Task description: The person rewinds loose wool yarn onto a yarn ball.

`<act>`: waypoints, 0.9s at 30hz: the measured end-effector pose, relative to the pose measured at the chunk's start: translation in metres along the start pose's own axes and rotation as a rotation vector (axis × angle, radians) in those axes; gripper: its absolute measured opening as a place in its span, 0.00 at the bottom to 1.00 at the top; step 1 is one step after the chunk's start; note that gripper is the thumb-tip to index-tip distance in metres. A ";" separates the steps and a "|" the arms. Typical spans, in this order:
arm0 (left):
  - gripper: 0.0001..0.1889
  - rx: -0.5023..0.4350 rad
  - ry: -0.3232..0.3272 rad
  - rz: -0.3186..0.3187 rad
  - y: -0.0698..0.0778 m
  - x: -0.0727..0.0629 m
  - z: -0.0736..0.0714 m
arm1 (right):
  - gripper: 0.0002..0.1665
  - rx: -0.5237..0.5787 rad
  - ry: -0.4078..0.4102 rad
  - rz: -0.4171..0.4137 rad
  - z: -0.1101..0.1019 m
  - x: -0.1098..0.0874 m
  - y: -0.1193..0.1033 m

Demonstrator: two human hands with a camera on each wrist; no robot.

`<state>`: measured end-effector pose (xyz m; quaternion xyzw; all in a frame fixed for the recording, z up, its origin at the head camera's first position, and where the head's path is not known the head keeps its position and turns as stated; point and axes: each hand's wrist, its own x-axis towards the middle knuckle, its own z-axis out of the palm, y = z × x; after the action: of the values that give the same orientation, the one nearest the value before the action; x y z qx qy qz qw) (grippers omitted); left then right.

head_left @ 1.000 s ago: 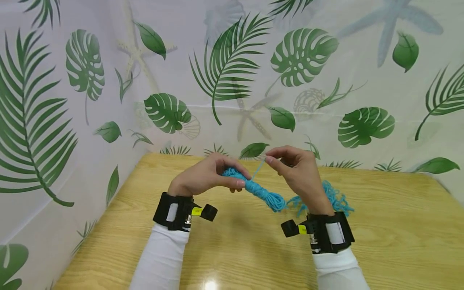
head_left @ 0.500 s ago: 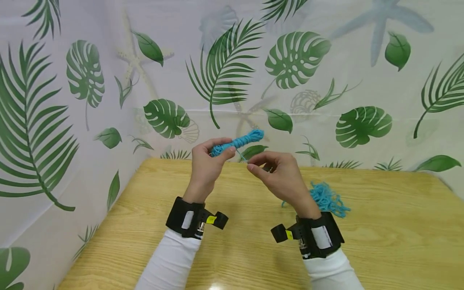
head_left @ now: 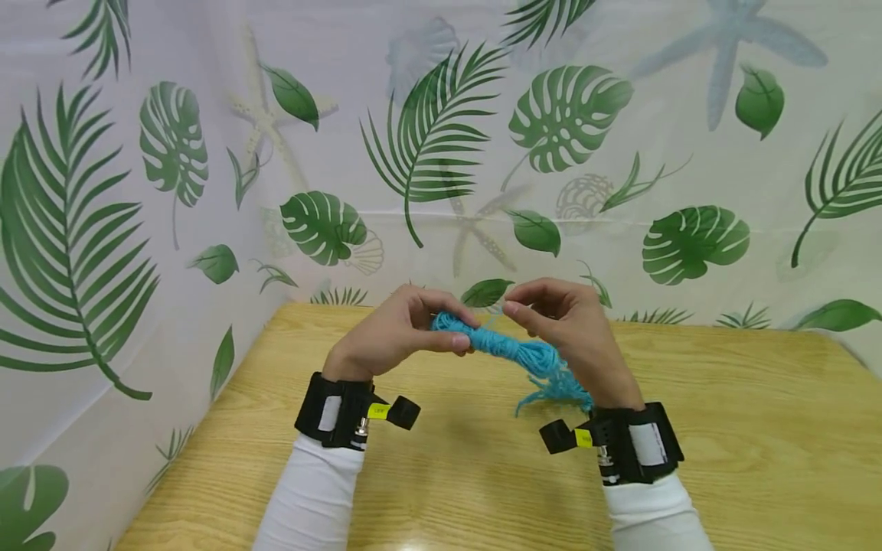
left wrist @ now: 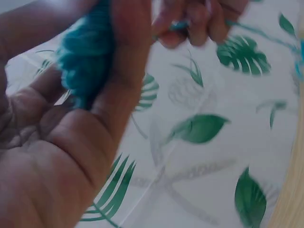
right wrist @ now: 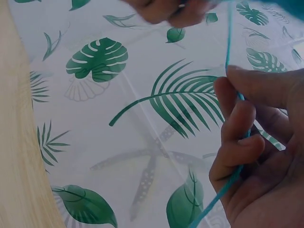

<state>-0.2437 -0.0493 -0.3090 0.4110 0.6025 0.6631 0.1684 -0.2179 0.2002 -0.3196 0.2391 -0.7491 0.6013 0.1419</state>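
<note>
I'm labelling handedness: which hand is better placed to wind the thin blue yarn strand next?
Probably the right hand: it pinches that strand, while the left hand grips the elongated blue yarn bundle.

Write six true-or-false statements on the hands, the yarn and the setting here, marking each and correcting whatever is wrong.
1. The left hand grips a blue yarn bundle. True.
2. The right hand pinches a strand of yarn. True.
3. Loose blue yarn lies on the table. True.
4. The yarn bundle lies on the table, untouched by either hand. False: the left hand holds it up off the table.
5. Both sleeves are black. False: the sleeves are white.
6. The backdrop is plain. False: the backdrop is printed with green leaves and starfish.
</note>
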 end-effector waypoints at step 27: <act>0.07 0.014 -0.001 0.066 -0.001 -0.002 -0.001 | 0.06 -0.058 -0.002 -0.050 0.007 0.001 -0.004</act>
<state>-0.2435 -0.0506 -0.3109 0.4320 0.5932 0.6639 0.1439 -0.2164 0.1922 -0.3178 0.2540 -0.7603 0.5753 0.1628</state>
